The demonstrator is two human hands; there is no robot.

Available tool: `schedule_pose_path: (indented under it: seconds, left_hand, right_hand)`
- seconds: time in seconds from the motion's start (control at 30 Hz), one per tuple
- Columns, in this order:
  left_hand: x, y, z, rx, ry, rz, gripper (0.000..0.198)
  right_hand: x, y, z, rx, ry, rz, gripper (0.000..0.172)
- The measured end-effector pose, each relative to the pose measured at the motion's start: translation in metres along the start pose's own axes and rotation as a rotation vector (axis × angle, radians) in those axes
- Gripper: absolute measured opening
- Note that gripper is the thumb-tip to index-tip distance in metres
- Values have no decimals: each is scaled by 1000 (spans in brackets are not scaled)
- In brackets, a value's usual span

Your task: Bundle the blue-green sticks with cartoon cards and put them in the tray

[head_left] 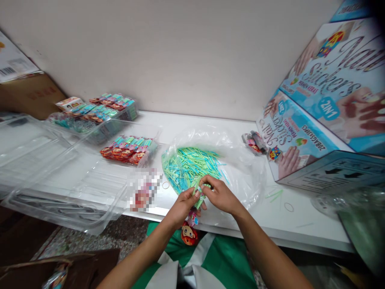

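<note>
A small bundle of green sticks (200,193) is held between both hands at the near edge of the white table (303,224): the left hand (184,204) is closed on it from below and the right hand (219,196) is pinched over its top end, the two hands touching each other. Under the left hand a packet with a red-haired cartoon figure (189,231) is seen hanging past the table edge. Just behind the hands a clear plastic bag (240,168) is spread open, with a heap of green and blue sticks (188,164) lying inside. To the left, clear trays (60,192) and rows of printed packets (129,148) are laid out; to the right, nail sticker boxes (319,112) are stacked
</note>
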State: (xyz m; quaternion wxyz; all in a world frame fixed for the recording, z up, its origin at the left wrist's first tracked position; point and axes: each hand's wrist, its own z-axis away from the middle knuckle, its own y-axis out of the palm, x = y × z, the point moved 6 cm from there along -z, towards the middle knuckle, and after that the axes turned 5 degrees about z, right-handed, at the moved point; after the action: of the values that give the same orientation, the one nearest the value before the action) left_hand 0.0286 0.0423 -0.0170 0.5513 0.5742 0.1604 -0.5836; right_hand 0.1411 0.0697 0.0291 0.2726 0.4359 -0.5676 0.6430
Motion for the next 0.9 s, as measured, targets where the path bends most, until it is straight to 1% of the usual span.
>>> schedule_pose_path:
  seconds: [0.13,0.2,0.33,0.4,0.6,0.7,0.77,0.9]
  left_hand:
    - [1,-2,-2,1,16,-89,35]
    - [3,-2,-2,9,29,-125,33]
    - [3,-4,-2,10,63,-178,33]
    - [2,-5,-2,4,74,-186,32]
    - [-8,-7,-2,-15,163,-113,29]
    - [-12,-5,-1,-8,192,-95,28]
    - [-14,-5,-1,2,212,-87,27]
    - [-12,-10,-2,-11,210,-65,27]
  right_hand:
    - [-1,-4,-6,-49,9,-99,18]
    - [1,-6,-9,-75,8,-94,18]
    - [17,-18,-10,-259,-128,-46,14]
    - [25,-23,-9,-311,-184,-25,14]
    - [40,-38,-7,-372,-249,-69,16]
    - [42,-32,-9,-312,-249,-42,15]
    - [38,-27,-11,-298,-230,-43,15]
    - [31,-30,-14,-376,-209,-109,15]
